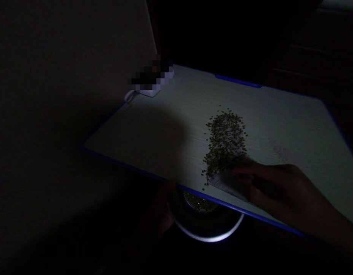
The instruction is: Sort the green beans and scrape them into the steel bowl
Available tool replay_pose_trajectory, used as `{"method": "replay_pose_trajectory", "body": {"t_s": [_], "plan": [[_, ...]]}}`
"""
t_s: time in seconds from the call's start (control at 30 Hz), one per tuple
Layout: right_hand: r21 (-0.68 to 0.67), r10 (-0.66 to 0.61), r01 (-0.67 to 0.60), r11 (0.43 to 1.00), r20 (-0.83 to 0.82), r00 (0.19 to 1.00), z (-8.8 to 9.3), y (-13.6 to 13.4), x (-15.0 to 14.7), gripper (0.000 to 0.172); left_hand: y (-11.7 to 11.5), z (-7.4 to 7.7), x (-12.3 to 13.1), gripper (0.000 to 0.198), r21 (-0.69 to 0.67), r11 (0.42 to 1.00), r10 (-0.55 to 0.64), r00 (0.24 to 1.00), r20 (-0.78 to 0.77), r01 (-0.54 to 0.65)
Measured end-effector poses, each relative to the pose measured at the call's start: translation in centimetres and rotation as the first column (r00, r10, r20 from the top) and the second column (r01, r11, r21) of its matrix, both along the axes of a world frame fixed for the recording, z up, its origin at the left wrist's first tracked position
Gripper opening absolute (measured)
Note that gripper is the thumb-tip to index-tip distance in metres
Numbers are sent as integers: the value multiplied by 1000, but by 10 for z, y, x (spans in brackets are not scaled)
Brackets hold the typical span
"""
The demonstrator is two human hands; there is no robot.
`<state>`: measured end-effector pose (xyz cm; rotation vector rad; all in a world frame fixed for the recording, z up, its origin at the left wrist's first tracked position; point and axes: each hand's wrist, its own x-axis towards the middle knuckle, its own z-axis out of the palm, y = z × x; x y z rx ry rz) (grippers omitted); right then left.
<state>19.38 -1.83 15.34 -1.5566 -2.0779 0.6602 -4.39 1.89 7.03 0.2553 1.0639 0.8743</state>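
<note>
A heap of small greenish-brown grains [225, 141] lies spread on a pale table [293, 126] with a blue rim. My right hand [279, 191] rests on the table at the near end of the heap, fingers closed on a flat pale card or sheet [226, 182] whose edge touches the grains. Just below the table's near edge a round metal bowl [206, 229] with some grains in it sits in the dark. My left hand [161, 214] is dimly seen at the bowl's left rim and seems to grip it.
A white object [149, 89], partly blurred out, sits at the table's far left corner. The scene is very dark; a broad shadow covers the table's left half. Dark furniture stands behind at the upper right.
</note>
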Motion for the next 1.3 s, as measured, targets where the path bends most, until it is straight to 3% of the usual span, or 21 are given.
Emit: {"method": "replay_pose_trajectory", "body": {"t_s": [0.27, 0.63, 0.83, 1.0, 1.3], "plan": [[22, -5, 5, 1000, 10, 1000, 0, 0, 2, 28, -3, -15, -5, 35, 31, 999, -42, 996, 77, 40], [10, 75, -75, 997, 3, 997, 1, 0, -3, 29, -6, -13, -7, 28, 89, 991, -92, 995, -37, 95], [34, -88, 87, 996, 27, 996, 2, 0, -2, 25, -5, -7, -3, 38, 24, 1000, 11, 1000, 16, -11], [52, -61, 60, 997, 26, 998, 3, -2, -2, 25, -5, -11, -5, 39, 22, 998, 64, 993, -97, -62], [33, -29, 28, 999, 29, 999, 2, -2, -4, 26, -3, 0, 0, 36, -13, 999, 38, 998, 45, -38]]}}
